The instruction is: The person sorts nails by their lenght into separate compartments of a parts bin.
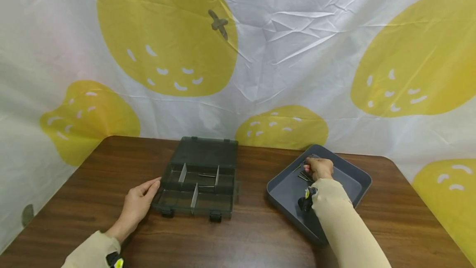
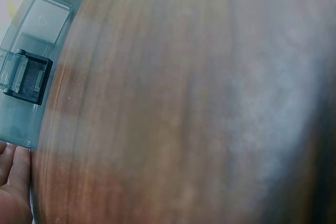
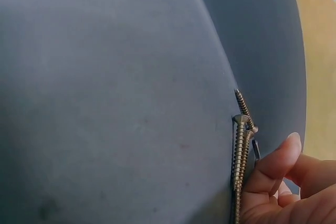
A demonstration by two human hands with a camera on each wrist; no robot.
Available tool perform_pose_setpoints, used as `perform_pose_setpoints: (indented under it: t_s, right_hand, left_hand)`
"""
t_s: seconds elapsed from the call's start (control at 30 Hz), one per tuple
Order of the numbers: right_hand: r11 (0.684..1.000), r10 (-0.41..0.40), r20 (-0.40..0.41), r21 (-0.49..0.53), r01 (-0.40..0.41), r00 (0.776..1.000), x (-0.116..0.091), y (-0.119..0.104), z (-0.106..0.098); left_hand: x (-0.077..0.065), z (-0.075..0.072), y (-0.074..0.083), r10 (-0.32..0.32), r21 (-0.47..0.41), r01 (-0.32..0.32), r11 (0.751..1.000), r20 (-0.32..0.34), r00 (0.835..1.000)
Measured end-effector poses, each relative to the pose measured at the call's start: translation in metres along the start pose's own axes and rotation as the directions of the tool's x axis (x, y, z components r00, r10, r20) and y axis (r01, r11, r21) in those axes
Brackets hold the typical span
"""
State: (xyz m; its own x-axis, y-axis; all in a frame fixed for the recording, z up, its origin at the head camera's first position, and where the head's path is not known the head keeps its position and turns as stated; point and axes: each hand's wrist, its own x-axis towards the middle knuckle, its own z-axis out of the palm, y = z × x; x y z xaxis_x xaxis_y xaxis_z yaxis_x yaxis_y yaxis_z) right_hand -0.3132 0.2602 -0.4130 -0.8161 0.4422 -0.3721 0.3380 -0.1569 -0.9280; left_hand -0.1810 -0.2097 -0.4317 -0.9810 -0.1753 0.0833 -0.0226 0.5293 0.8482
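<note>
A dark translucent organizer box [image 1: 194,202] lies with its lid [image 1: 206,152] swung back on the table. My left hand [image 1: 136,202] touches the left side of the box, fingers fairly straight; in the left wrist view its fingers [image 2: 19,167] rest by the corner near a black latch [image 2: 30,77]. Inside a grey tray [image 1: 284,208], my right hand [image 1: 319,168] has its thumb and fingers curled in a pinch. A thin metal screw end [image 3: 255,149] shows at these fingers, the rest hidden. Beside them are several brass-coloured screws [image 3: 239,148] along the tray's wall.
Grey dividers [image 1: 195,197] split the box into compartments, and thin metal pieces [image 1: 206,175] lie in the right-hand ones. The wooden table [image 1: 256,235] meets a white cloth [image 1: 256,65] with yellow fruit prints behind. The tray's raised rim [image 1: 358,171] surrounds the right hand.
</note>
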Motion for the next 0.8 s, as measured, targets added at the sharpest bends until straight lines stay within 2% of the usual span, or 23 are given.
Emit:
perform_pose_setpoints:
  t_s: [0.47, 0.8]
  right_hand:
    - [0.999, 0.03, 0.027, -0.042, -0.029, 0.999, -0.0022, -0.0035, 0.0011]
    - [0.998, 0.033, 0.015, -0.053, -0.032, 0.999, 0.0002, -0.0035, 0.0018]
  left_hand:
    - [-0.0009, -0.0003, -0.0007, 0.017, 0.013, -0.017, 1.0, -0.008, 1.0]
    - [-0.0001, 0.0002, -0.0011, 0.025, 0.008, -0.025, 1.0, -0.002, 1.0]
